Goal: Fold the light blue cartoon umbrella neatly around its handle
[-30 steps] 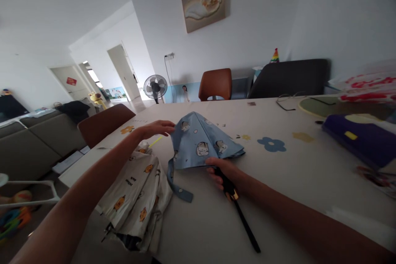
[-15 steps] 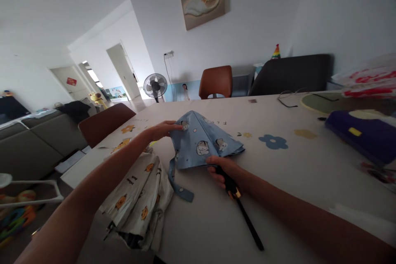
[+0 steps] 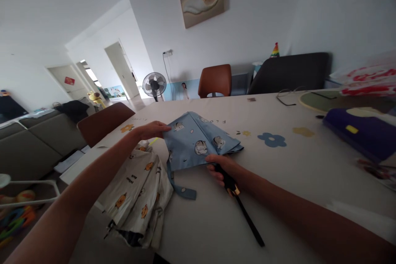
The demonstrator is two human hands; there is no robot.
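A blue umbrella (image 3: 190, 148) with a cartoon animal print lies partly folded over the table, its fabric flattened into panels. My right hand (image 3: 224, 169) is closed around its black handle, and a black wrist strap (image 3: 249, 220) trails from the handle toward me. At the canopy's left edge, my left hand (image 3: 156, 128) pinches the blue fabric between thumb and fingers. A blue closing strap (image 3: 185, 192) dangles from the lower left of the canopy. Below my left forearm rests a second, cream umbrella (image 3: 139, 194) with orange animal prints, loosely folded and touched by neither hand.
On the right of the white table (image 3: 297, 181) are a purple case (image 3: 355, 136), eyeglasses (image 3: 286, 98), a round green mat (image 3: 318, 101) and a red-and-white plastic bag (image 3: 368, 78). Chairs (image 3: 215, 80) stand along the far side, with a fan (image 3: 154, 85) behind.
My left hand has drawn the blue fabric out to the left, spreading that panel wider and flatter. The closing strap has swung slightly. My right hand keeps its grip on the handle.
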